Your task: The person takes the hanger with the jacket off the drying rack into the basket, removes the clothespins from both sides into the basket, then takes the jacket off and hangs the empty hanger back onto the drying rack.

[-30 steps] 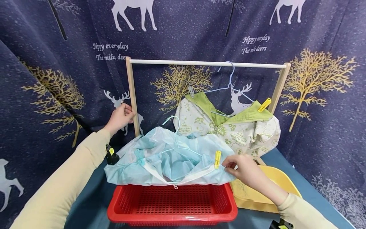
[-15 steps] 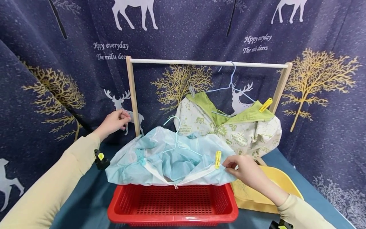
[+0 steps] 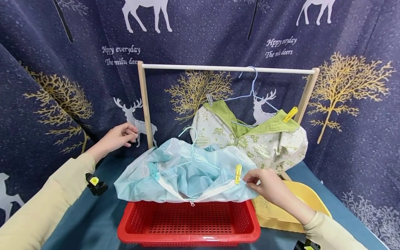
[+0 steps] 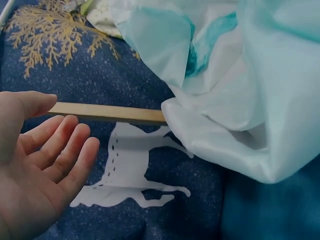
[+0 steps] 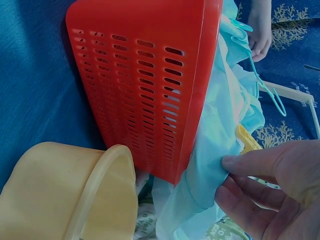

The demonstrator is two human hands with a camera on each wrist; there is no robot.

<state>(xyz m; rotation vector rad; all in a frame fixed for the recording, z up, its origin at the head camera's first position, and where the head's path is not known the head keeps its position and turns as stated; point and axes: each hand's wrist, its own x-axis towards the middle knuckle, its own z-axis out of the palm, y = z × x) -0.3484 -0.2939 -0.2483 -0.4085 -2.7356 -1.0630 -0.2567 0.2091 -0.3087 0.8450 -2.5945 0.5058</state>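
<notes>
A light blue jacket (image 3: 175, 156) with a white zip lies bunched over the back of the red basket (image 3: 189, 238), with a pale blue hanger (image 3: 192, 152) in it. A yellow clothes peg (image 3: 238, 174) is clipped near its right shoulder. Just right of that peg, my right hand (image 3: 272, 185) pinches the jacket's edge between thumb and fingers, seen also in the right wrist view. My left hand (image 3: 120, 137) is off to the left of the rack's wooden post, its fingers loosely bent and holding nothing. In the left wrist view the jacket's sleeve side hangs beyond the fingers.
A clothes rack with a white rail (image 3: 193, 68) stands behind. From it hangs a white and green printed jacket (image 3: 250, 146) on a blue hanger, with a yellow peg (image 3: 290, 114) and a grey peg (image 3: 209, 99). A yellow basin (image 3: 300, 201) sits right of the basket.
My left hand has let go of the rack's left post and drawn back to the left and down. The right hand stays on the jacket in the same place.
</notes>
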